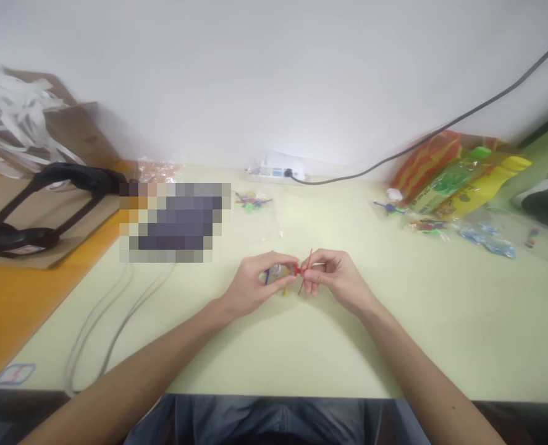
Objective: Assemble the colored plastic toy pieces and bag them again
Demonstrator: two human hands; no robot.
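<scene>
Both of my hands meet over the middle of the pale yellow table (440, 321). My left hand (255, 283) is closed around a small toy piece (277, 275) with blue, white and yellow parts. My right hand (332, 276) pinches a thin red stick (305, 272) that stands slanted between the two hands. A small red part sits where the stick meets the toy piece. The fingers hide most of the piece.
A white power strip (277, 169) with a dark cable lies at the wall. Small colourful toy parts (251, 201) lie behind my hands. Bright snack bags (459, 176) and plastic packets (487, 238) crowd the right. Left are a black headset (37, 204), cardboard, grey cables (116, 321).
</scene>
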